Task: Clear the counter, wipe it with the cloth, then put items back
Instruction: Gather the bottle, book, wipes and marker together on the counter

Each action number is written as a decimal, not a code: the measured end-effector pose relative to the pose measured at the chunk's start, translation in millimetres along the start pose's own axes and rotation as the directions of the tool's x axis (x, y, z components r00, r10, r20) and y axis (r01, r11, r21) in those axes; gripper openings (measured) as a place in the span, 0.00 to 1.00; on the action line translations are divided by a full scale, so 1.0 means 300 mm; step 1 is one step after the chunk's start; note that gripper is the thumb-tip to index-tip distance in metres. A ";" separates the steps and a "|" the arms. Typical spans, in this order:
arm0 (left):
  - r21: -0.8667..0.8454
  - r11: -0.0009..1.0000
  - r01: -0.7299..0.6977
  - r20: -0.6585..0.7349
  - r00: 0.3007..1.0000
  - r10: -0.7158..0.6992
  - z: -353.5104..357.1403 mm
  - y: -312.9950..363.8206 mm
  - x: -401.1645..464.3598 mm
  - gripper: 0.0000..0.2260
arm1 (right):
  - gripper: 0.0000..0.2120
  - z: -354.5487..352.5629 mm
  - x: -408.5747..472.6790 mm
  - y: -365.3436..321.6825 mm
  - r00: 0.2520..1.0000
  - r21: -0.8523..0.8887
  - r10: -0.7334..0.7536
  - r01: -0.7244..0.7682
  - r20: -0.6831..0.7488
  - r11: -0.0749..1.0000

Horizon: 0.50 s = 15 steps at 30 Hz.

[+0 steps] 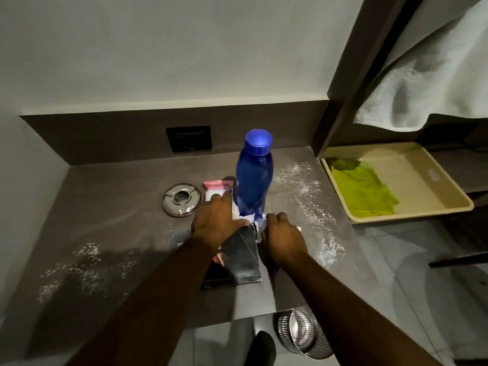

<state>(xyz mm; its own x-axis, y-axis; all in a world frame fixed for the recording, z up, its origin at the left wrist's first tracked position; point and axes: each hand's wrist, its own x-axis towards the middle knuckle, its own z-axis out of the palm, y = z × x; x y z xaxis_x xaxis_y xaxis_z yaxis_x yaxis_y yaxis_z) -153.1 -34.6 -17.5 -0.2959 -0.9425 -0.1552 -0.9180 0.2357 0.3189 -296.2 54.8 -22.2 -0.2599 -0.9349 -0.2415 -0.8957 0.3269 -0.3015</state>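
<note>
A tall blue bottle (254,175) stands upright mid-counter. My left hand (215,216) lies flat just left of its base, fingertips on a pink and white packet (217,188), thumb stretched toward a crumpled white wrapper (260,225). My right hand (284,233) is curled over that wrapper, right of the bottle's base, and bits of white show on both sides of the fingers. Under both wrists lies a dark glossy booklet (239,262). The green cloth (363,190) rests in a beige tray (449,178) off the counter's right end. White powder (310,196) is strewn over the grey counter (111,207).
A steel ashtray (181,199) sits left of the packet. More powder (84,270) covers the front left. A black socket panel (188,138) is in the back wall. A white towel (435,75) hangs top right. A steel bin (303,334) stands on the floor below the counter's edge.
</note>
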 end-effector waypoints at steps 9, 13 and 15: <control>-0.009 0.998 0.056 0.171 0.984 -0.054 0.020 0.051 0.041 0.16 | 0.18 0.069 0.096 0.006 0.983 -0.216 -0.158 0.174 0.091 0.961; -0.210 0.967 0.147 0.091 0.987 -0.130 -0.020 0.071 -0.001 0.13 | 0.17 0.072 0.116 0.017 0.976 -0.140 -0.210 0.217 0.065 0.966; -0.342 0.921 0.186 0.029 0.982 -0.188 -0.051 0.071 -0.046 0.10 | 0.17 0.049 0.109 0.032 0.983 0.001 -0.180 0.180 -0.018 0.984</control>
<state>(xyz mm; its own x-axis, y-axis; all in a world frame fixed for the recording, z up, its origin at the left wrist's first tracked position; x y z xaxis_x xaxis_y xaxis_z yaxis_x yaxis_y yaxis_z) -164.6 -20.1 6.0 -0.1258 -0.9629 -0.2389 -0.8103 -0.0392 0.5847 -307.9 29.5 -46.6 -0.1006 -0.9809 -0.1665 -0.9274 0.1531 -0.3414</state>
